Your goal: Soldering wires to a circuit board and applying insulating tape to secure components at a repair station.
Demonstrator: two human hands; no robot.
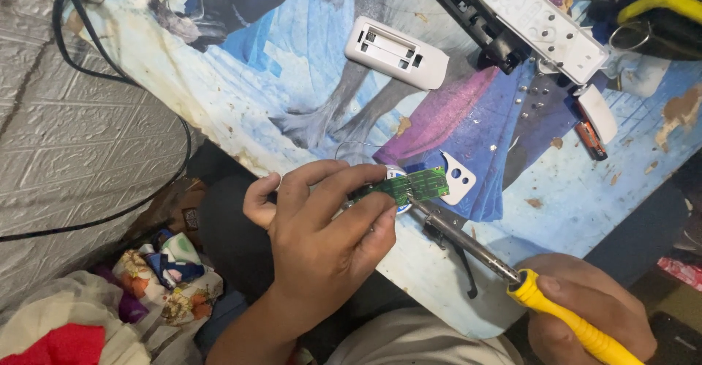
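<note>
My left hand [322, 226] pinches a small green circuit board [409, 186] between thumb and fingers, holding it over the table's near edge. My right hand [585, 306] grips the yellow handle of a soldering iron [563, 312]; its metal shaft [468, 242] runs up and left, and the tip touches the board's lower edge. A thin wire loops up from behind the board. A white plastic piece with two round holes [457, 178] lies just behind the board.
The table [292, 72] has a blue and purple picture cover. A white battery cover [397, 52] lies at mid-table, an opened white remote shell [541, 21] at the top right, small screws [537, 91] and a white cap [599, 113] beside it. Black cables [175, 160] hang at the left.
</note>
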